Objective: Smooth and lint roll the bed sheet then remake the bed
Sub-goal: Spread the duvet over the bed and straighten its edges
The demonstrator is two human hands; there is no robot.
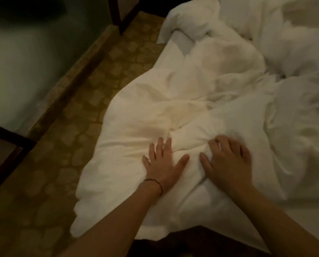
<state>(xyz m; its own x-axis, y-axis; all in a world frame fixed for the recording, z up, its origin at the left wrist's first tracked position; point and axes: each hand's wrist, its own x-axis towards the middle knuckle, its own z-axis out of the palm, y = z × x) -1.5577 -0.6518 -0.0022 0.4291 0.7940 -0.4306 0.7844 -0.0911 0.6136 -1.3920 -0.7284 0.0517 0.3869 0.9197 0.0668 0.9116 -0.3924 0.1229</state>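
A crumpled white duvet [201, 93] lies heaped across the bed and hangs over its near left corner. My left hand [164, 164] rests flat on the duvet with fingers spread, a thin bracelet on the wrist. My right hand [229, 160] lies beside it, blurred, its fingers curled into a fold of the same fabric. A strip of flat white bed sheet [182, 40] shows at the bed's left edge, farther back. More bunched white bedding [294, 43] fills the far right. No lint roller is in view.
Patterned yellow-brown carpet [81, 127] runs along the bed's left side. A dark wooden furniture frame [8, 145] stands at the left edge, another dark post [118, 13] at the top. A green wall [25, 62] with a skirting board borders the carpet.
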